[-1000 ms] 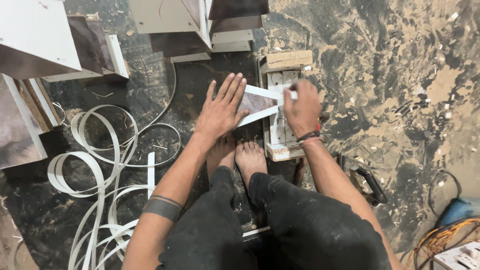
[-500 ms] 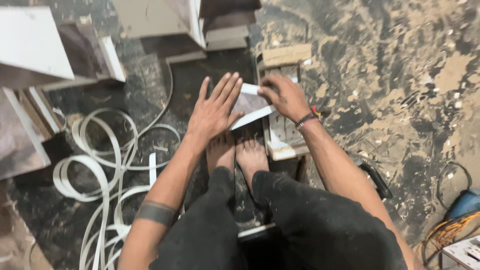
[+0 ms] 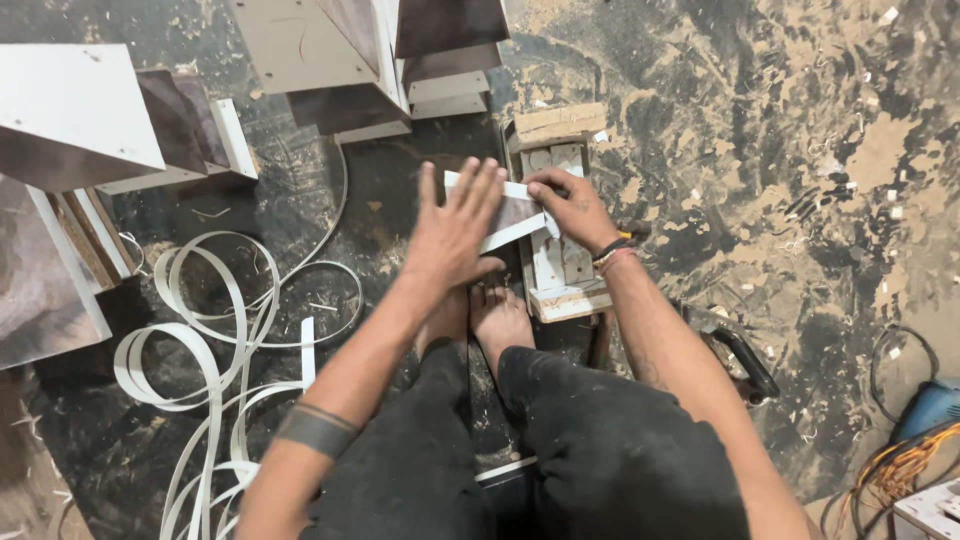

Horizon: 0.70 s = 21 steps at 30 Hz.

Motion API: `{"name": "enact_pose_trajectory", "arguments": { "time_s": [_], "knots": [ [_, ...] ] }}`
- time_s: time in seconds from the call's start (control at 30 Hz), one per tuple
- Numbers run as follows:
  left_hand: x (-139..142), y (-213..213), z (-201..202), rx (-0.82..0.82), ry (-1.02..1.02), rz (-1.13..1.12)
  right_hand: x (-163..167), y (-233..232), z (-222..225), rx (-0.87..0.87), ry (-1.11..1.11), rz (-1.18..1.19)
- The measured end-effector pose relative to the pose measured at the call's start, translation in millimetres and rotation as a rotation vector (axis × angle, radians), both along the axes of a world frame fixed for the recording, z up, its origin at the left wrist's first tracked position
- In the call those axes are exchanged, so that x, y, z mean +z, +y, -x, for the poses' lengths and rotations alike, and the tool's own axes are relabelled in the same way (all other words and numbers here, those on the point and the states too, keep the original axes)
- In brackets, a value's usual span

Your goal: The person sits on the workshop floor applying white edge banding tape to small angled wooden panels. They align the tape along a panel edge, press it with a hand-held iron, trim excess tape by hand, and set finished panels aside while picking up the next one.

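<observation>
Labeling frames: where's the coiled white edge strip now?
Head view, lower left: the coiled white edge strip lies on the floor, left of the left hand.

Long white strips [image 3: 200, 340] lie in loose curls on the dirty floor [image 3: 800, 150] at the left. White and brown boards [image 3: 80, 130] sit along the left edge, and more boards [image 3: 390, 60] are stacked at the top. A blue tool [image 3: 935, 405] with orange wires [image 3: 900, 465] sits in the bottom right corner. Sawdust is everywhere.
</observation>
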State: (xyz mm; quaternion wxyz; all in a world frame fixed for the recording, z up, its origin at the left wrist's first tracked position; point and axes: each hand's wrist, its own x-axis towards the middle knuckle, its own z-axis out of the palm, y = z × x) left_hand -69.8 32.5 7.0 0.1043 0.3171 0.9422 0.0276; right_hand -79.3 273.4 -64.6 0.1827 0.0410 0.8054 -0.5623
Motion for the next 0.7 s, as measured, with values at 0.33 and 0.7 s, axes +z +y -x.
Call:
{"name": "enact_pose_trajectory", "arguments": {
  "time_s": [0.33, 0.7],
  "knots": [
    [16.1, -26.7, -15.4, 0.37, -0.276, -0.604, 64.5, 0.2, -50.8, -0.093, -0.055, 0.5],
    [70.3, -44.5, -67.3, 0.34, -0.548, -1.184, 156.9, -22.4, -91.4, 0.129, 0.113, 0.285]
  ]
}}
